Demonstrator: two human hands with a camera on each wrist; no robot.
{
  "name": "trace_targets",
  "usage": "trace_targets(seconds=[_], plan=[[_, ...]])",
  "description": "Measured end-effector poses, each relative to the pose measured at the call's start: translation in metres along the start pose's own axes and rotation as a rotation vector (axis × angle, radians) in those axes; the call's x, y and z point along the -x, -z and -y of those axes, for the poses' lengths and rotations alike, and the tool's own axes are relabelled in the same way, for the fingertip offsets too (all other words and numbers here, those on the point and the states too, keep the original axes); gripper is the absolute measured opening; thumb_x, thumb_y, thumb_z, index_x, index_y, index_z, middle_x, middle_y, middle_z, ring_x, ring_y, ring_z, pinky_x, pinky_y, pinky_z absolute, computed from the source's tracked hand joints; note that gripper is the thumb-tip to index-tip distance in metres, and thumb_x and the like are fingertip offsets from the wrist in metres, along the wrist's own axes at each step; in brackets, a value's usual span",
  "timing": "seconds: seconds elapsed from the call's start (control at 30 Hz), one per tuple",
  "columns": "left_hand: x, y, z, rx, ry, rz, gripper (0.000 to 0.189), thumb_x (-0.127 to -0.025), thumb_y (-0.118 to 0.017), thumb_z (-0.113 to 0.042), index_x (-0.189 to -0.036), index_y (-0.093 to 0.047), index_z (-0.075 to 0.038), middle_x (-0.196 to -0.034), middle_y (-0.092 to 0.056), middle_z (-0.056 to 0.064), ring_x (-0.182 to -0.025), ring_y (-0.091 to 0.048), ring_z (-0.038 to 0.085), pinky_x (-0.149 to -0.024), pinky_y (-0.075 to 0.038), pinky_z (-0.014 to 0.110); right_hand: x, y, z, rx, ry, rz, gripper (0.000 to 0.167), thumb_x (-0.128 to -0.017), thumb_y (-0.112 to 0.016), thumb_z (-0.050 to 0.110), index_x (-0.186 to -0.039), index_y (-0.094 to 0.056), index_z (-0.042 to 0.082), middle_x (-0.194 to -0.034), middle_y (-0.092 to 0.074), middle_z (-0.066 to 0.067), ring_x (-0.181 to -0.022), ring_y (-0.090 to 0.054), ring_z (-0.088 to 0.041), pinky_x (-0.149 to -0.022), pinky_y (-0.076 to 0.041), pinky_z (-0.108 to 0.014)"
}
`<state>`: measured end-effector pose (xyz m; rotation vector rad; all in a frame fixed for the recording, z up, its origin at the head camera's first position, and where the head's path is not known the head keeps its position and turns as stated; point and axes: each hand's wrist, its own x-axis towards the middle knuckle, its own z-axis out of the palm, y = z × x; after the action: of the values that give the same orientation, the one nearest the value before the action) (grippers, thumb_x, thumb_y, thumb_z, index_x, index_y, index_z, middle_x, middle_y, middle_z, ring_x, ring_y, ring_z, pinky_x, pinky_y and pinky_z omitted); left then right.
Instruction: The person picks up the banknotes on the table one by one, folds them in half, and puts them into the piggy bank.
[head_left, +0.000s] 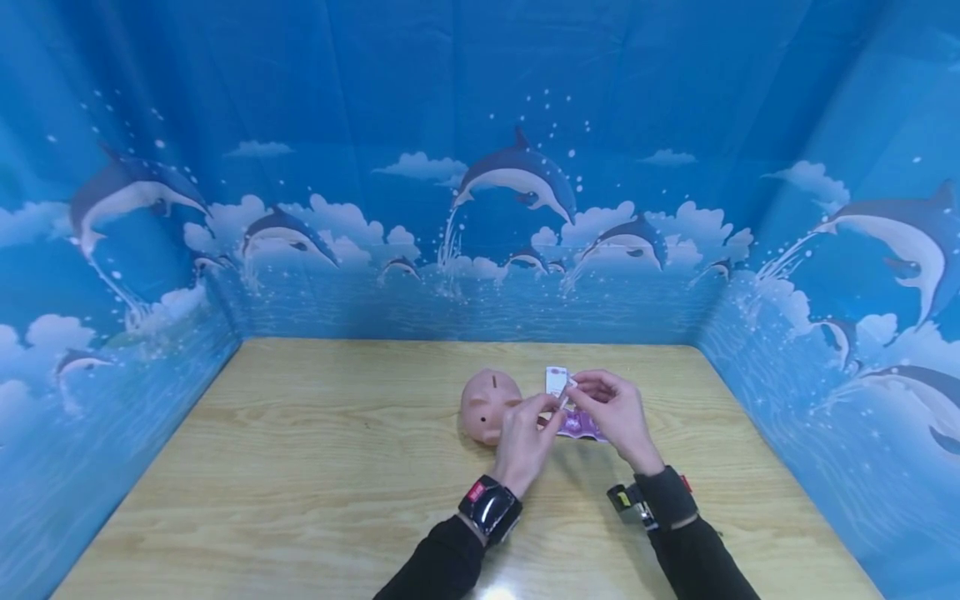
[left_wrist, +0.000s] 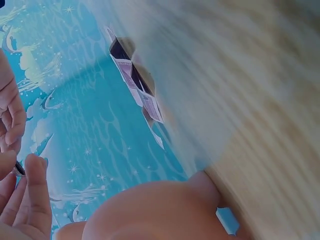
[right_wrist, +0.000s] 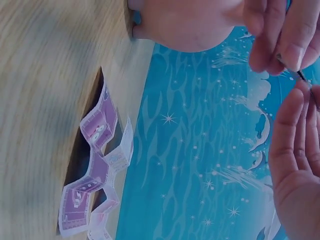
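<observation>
Just right of a pink piggy bank (head_left: 483,396), both hands meet above the table. My left hand (head_left: 522,442) pinches one end of a small, thin, whitish strip (head_left: 567,392) between thumb and fingers. The fingertips of my right hand (head_left: 618,417) pinch its other end. In the right wrist view the strip (right_wrist: 301,75) shows as a dark edge, mostly hidden by fingers. Below the hands lie zigzag-creased purple paper notes (right_wrist: 102,117), standing up in folds. A pale printed paper (head_left: 556,379) lies behind them. The bank's slot (head_left: 494,381) faces upward.
The wooden table (head_left: 337,450) stretches out on both sides of the hands. Blue dolphin-print curtains (head_left: 360,300) enclose its back and sides. A black band with a device (head_left: 491,508) is strapped to the left wrist, another (head_left: 660,497) to the right.
</observation>
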<state>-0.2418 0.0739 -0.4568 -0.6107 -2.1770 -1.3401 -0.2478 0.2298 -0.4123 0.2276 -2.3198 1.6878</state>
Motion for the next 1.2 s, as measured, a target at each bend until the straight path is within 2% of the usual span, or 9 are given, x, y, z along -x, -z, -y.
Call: trace_targets(seconds=[0.17, 0.37, 0.5, 0.63, 0.77, 0.9, 1.07, 1.2], plan=[[-0.001, 0.002, 0.002, 0.036, 0.005, 0.011, 0.017, -0.089, -0.07, -0.009, -0.106, -0.071, -0.006, -0.101, -0.075, 0.009, -0.08, -0.072, 0.012, -0.069, -0.055, 0.01, -0.004, -0.001, -0.013, -0.06, -0.009, 0.061, 0.031, -0.09, -0.07, 0.009, -0.114, -0.065, -0.009, -0.093, -0.072, -0.018, -0.074, -0.068, -0.006, -0.069, -0.06, -0.024], [-0.002, 0.007, 0.004, 0.095, 0.047, 0.046, 0.018, -0.089, -0.07, -0.01, -0.107, -0.072, -0.008, -0.102, -0.075, 0.008, -0.085, -0.072, 0.011, -0.071, -0.055, 0.011, -0.003, -0.001, -0.015, -0.002, 0.005, 0.106, 0.029, -0.091, -0.071, 0.016, -0.112, -0.069, -0.004, -0.093, -0.074, -0.018, -0.076, -0.067, -0.007, -0.068, -0.059, -0.03], [-0.002, 0.012, 0.005, 0.123, 0.058, 0.069, 0.017, -0.088, -0.071, -0.009, -0.105, -0.072, -0.008, -0.101, -0.076, 0.007, -0.087, -0.072, 0.011, -0.072, -0.055, 0.012, -0.002, -0.002, -0.013, 0.021, 0.015, 0.147, 0.029, -0.091, -0.07, 0.018, -0.112, -0.07, -0.003, -0.098, -0.073, -0.017, -0.078, -0.067, -0.01, -0.067, -0.059, -0.029], [-0.001, 0.017, 0.004, 0.126, 0.088, 0.083, 0.017, -0.087, -0.072, -0.009, -0.104, -0.073, -0.008, -0.101, -0.075, 0.007, -0.087, -0.071, 0.01, -0.072, -0.055, 0.012, 0.0, -0.004, -0.013, 0.025, 0.039, 0.186, 0.027, -0.092, -0.069, 0.016, -0.109, -0.07, -0.004, -0.094, -0.07, -0.018, -0.074, -0.066, -0.011, -0.063, -0.057, -0.025], [0.0, 0.021, 0.003, 0.112, 0.105, 0.094, 0.017, -0.087, -0.072, -0.011, -0.104, -0.073, -0.01, -0.101, -0.075, 0.006, -0.087, -0.07, 0.009, -0.073, -0.055, 0.013, 0.001, -0.007, -0.013, -0.003, 0.042, 0.205, 0.027, -0.092, -0.069, 0.014, -0.111, -0.069, -0.004, -0.093, -0.068, -0.018, -0.075, -0.068, -0.015, -0.065, -0.057, -0.023], [0.0, 0.025, 0.002, 0.087, 0.089, 0.097, 0.017, -0.088, -0.072, -0.012, -0.105, -0.073, -0.011, -0.101, -0.076, 0.004, -0.088, -0.07, 0.009, -0.071, -0.055, 0.012, 0.001, -0.009, -0.014, -0.027, 0.044, 0.198, 0.027, -0.092, -0.068, 0.012, -0.112, -0.068, -0.006, -0.093, -0.069, -0.015, -0.077, -0.069, -0.018, -0.066, -0.058, -0.024], [-0.001, 0.028, 0.002, 0.052, 0.057, 0.084, 0.018, -0.087, -0.072, -0.011, -0.105, -0.073, -0.011, -0.102, -0.076, 0.004, -0.086, -0.07, 0.008, -0.069, -0.053, 0.01, 0.001, -0.011, -0.015, -0.049, 0.061, 0.182, 0.028, -0.092, -0.068, 0.011, -0.11, -0.067, -0.009, -0.093, -0.071, -0.005, -0.08, -0.069, -0.01, -0.071, -0.06, -0.026], [-0.002, 0.031, 0.001, 0.032, 0.024, 0.055, 0.018, -0.086, -0.073, -0.009, -0.104, -0.074, -0.01, -0.101, -0.076, 0.006, -0.082, -0.07, 0.009, -0.067, -0.054, 0.01, 0.001, -0.012, -0.015, -0.036, 0.072, 0.162, 0.026, -0.092, -0.068, 0.012, -0.109, -0.069, -0.007, -0.093, -0.073, -0.01, -0.081, -0.069, -0.007, -0.073, -0.06, -0.028]])
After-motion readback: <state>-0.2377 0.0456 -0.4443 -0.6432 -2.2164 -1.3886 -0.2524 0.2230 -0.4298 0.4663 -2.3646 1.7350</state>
